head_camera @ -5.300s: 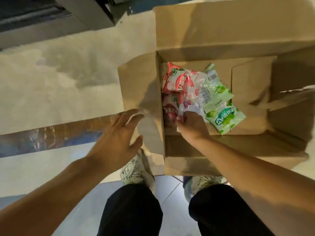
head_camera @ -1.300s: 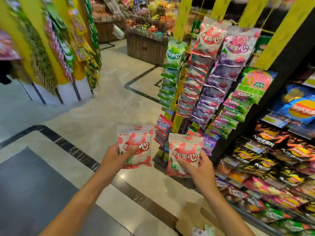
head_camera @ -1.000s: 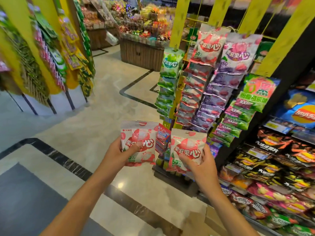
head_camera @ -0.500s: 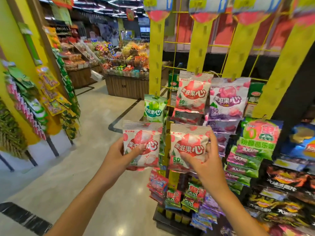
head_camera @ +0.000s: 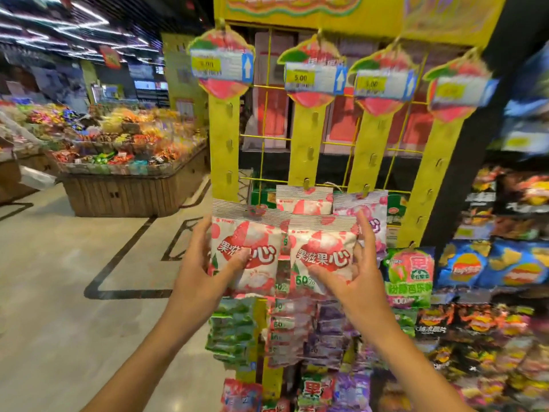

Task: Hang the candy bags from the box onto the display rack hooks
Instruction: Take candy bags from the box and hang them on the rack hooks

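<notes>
While I am holding one red-and-white candy bag (head_camera: 246, 254) in my left hand (head_camera: 202, 272), my thumb is pressing across its printed front and my other fingers are curling round its left edge and behind it, so the bag is standing upright in front of the yellow display rack (head_camera: 306, 144). My right hand (head_camera: 356, 281) is gripping a second candy bag (head_camera: 322, 257) of the same kind, just to the right of the first and touching its edge; my thumb is pinching the lower front while my index finger is reaching up along the right side, fingers spread apart. Both bags are sitting level with the lower hooks of the rack, a little nearer to me than the packets already hanging there. Just behind them a red bag (head_camera: 303, 200) and a purple bag (head_camera: 371, 215) are dangling from hooks on the two middle strips. Below my hands, green, red and purple packets are hanging in stacked columns, though the blur is keeping me from reading them. Higher up, the strips are showing bare hooks, and strawberry-shaped price tags (head_camera: 312, 75) are topping each one. To the right, a green packet (head_camera: 408, 275) is hanging from the far strip, and beyond it blue chip bags (head_camera: 490, 266) are filling dark shelves. Far to the left, a wooden bin (head_camera: 124, 194) heaped with loose sweets is standing on the pale tiled floor (head_camera: 59, 292).
</notes>
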Available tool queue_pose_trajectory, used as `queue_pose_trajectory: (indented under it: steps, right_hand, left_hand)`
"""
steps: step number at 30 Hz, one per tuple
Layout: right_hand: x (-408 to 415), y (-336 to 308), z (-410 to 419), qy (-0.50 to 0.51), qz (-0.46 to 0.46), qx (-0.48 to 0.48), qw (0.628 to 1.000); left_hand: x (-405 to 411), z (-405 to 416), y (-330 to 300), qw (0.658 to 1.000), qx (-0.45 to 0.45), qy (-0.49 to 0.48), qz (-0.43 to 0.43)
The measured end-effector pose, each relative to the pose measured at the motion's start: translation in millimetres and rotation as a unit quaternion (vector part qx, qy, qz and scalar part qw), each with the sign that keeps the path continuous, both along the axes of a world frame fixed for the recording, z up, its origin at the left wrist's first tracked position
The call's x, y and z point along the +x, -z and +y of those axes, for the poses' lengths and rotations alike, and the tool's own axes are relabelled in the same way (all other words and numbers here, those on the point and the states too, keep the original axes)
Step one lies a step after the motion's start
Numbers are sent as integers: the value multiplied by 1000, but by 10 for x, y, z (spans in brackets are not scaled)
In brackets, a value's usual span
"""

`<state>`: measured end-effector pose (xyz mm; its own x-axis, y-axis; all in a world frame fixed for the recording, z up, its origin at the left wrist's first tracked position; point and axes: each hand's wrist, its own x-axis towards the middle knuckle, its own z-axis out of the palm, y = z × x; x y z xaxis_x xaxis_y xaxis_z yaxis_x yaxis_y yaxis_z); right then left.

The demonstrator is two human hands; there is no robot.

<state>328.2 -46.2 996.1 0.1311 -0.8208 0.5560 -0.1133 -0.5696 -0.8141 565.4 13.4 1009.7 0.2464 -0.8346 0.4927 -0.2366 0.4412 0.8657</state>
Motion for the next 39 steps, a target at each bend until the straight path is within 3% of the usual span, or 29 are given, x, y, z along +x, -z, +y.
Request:
queue_pose_trajectory:
  steps: [8,18,23,30,39]
  right_hand:
    - [191,-418,-214,61,18,-83,995]
    - [238,-1075,-595,14,-13,-117,993]
    - [234,-1185,-818,3,1,-93,996]
    - [219,-864,-824,6,66,-37,997]
    - [263,-720,-505,69,95,-96,988]
  left_hand:
    - [129,-216,-391,992,-109,25,-63]
    - [180,-307,-811,971,-205,-22,-119]
    - [210,-337,-889,971,-205,-33,-122]
    - [122,-391,-813,971,-203,-51,-112]
    - [-25,-547,-758,971,-195,-44,-132]
